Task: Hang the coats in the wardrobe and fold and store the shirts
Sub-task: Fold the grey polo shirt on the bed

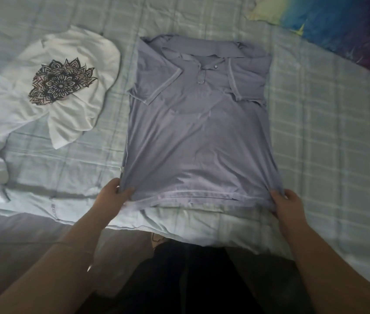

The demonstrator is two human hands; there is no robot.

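Checked bedspread under lilac polo, hem in grip of left hand and right hand.

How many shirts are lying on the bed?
2: a purple polo shirt flat in the middle, a crumpled white printed shirt left of it. More may be hidden.

Both bare forearms are extended forward, entering from 7 and 5 o'clock. The left hand is curled round a hem corner of the polo shirt, thumb on top. The right hand is seemingly pinched on the opposite corner.
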